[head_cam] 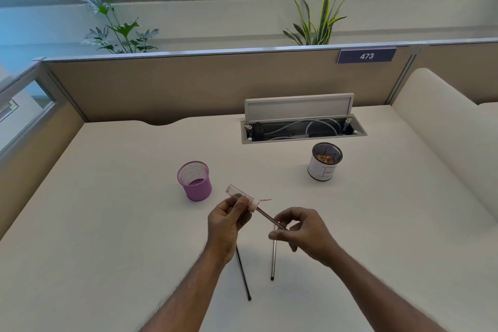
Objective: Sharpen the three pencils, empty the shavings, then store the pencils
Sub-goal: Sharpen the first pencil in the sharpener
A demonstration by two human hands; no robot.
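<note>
While left hand (226,224) grips sharpener (237,193) above desk (107,224), right hand (304,234) pinches pencil (269,218) lodged in it.

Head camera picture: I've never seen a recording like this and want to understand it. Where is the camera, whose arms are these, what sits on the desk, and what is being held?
There is no machine here. A person wears one camera on the head, looking down at their own arms. The left hand grips a clear pencil sharpener. The right hand pinches a pencil whose tip is in the sharpener. A dark pencil and a grey pencil lie on the white desk near the wrists. Further back stand a purple mesh cup and a white cup holding shavings.
</note>
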